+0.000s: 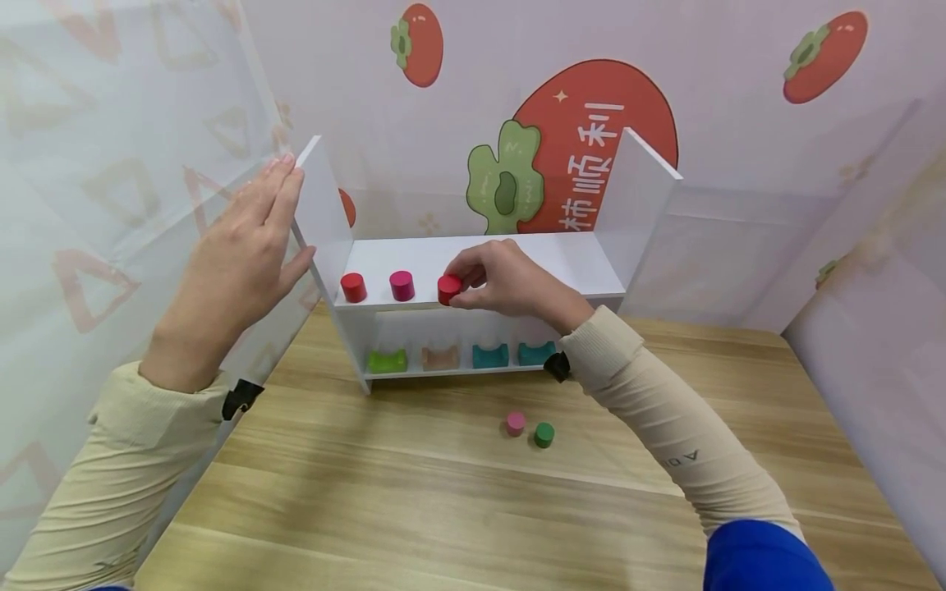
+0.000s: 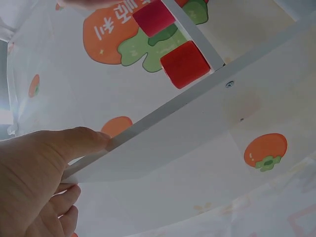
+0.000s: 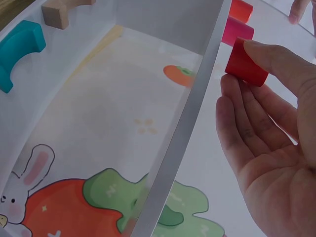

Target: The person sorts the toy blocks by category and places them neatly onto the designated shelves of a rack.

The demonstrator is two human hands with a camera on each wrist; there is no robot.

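My right hand point(image 1: 506, 275) pinches a red cylinder block point(image 1: 448, 289) between thumb and fingers at the front of the white shelf's point(image 1: 547, 263) upper board. Whether the block touches the board I cannot tell. Left of it on that board stand a magenta cylinder point(image 1: 402, 286) and an orange-red cylinder point(image 1: 354, 287). My left hand point(image 1: 236, 246) grips the edge of the shelf's left side panel point(image 2: 163, 143); the left wrist view shows the thumb on one face and the fingers behind the other.
Along the lower board sit notched blocks: green point(image 1: 388, 361), beige point(image 1: 440, 358) and two teal point(image 1: 491, 355). A pink cylinder point(image 1: 516, 423) and a green cylinder point(image 1: 544, 435) stand on the wooden table point(image 1: 414, 509) before the shelf. A printed curtain point(image 1: 754, 164) hangs behind.
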